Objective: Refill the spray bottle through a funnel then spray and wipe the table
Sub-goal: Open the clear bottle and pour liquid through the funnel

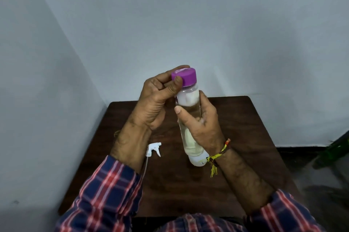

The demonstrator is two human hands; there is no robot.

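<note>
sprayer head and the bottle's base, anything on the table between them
Nothing: bare table between sprayer head and bottle base, in the head view.

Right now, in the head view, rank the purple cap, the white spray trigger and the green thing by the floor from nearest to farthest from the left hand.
1. Purple cap: pinched by left hand.
2. White spray trigger: on the table, below that hand.
3. Green thing: far right, off the table.
</note>
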